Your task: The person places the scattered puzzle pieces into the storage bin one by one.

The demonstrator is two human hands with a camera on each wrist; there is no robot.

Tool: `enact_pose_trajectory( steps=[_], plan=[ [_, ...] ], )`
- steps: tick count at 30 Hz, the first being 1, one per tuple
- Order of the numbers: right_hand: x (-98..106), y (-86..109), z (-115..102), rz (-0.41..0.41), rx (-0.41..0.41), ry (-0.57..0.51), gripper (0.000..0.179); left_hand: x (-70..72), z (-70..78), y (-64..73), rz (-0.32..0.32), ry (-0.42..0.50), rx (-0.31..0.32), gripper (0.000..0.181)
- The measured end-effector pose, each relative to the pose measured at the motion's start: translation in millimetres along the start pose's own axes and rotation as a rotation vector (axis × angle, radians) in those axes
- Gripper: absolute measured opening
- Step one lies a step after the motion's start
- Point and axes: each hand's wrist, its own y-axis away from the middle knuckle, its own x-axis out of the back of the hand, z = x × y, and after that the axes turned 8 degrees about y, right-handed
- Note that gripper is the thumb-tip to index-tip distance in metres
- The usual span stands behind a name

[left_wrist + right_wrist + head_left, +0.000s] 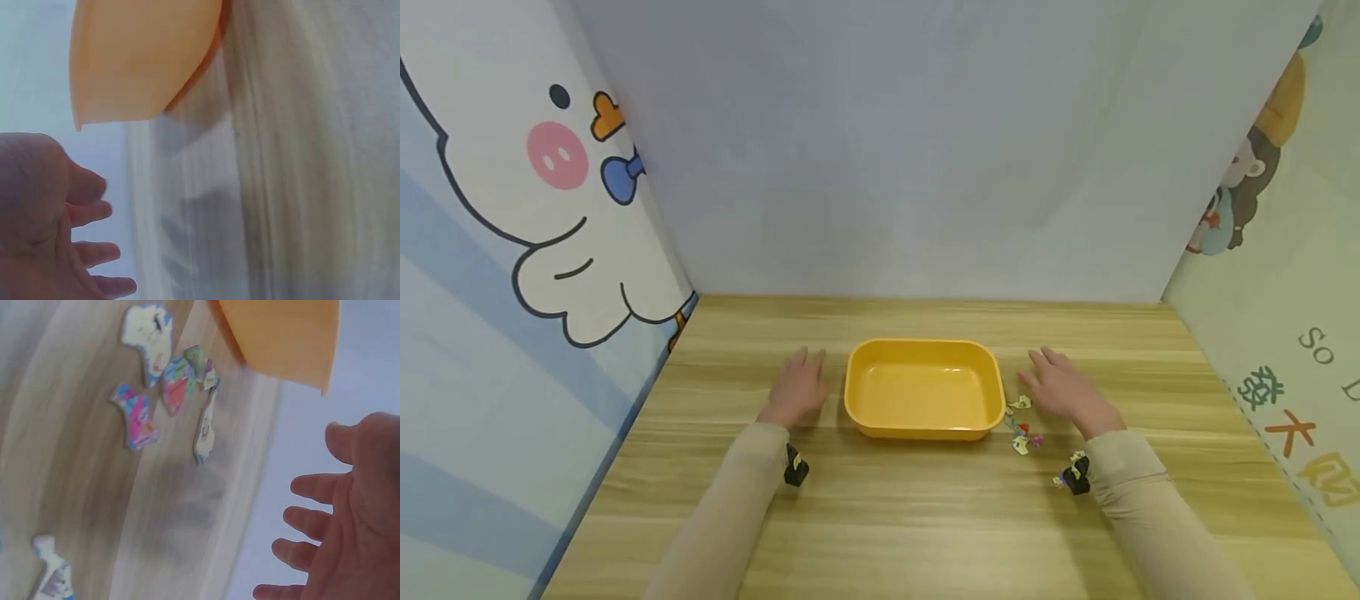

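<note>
A yellow tray [925,398] with rounded corners sits on the wooden table between the two hands. Left of it, my left hand [797,390] hovers with fingers spread and holds nothing; the left wrist view shows its palm [31,219] beside the tray wall [140,62]. On the other side, my right hand [1063,392] is held palm down over the table, fingers extended and apart. Small flat printed pieces of irregular shape lie near it: a cream piece [150,337], a pink-and-blue piece [134,419], a red-and-green piece [176,384] and a narrow cream piece [205,428].
Another printed piece [55,578] lies nearer the right wrist. Black wrist-worn devices show at the left cuff [795,467] and the right cuff [1077,475]. A pale wall [910,150] stands behind the table [880,533], with printed cloth panels at both sides.
</note>
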Motion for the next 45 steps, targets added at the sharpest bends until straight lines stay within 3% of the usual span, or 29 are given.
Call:
enact_pose_trajectory(
  steps=[7, 17, 21, 27, 32, 45],
  plan=[
    [13, -16.6, -8, -0.042, -0.032, -0.010, 0.071, 9.9, 21.4, -13.4, 0.022, 0.037, -0.095, 0.052],
    [44, -46.1, -33, -0.046, -0.028, 0.077, 0.070, 31.4, 64.8, -35.8, -0.026, -0.072, -0.083, 0.059],
    [57, -54.7, -40, -0.073, -0.018, 0.090, 0.069, 36.8, 78.2, -41.7, -0.018, -0.084, -0.044, 0.057],
    [72, -60.9, -40, -0.088, -0.008, 0.121, 0.064, 37.3, 82.2, -49.3, -0.047, -0.084, 0.034, 0.056],
    [80, -64.5, -42, -0.091, -0.023, 0.087, 0.065, 39.0, 79.2, -55.2, -0.045, -0.091, 0.077, 0.056],
    [78, -64.8, -47, -0.078, -0.047, 0.030, 0.069, 37.8, 84.9, -57.4, -0.026, -0.153, 0.118, 0.061]
  ],
)
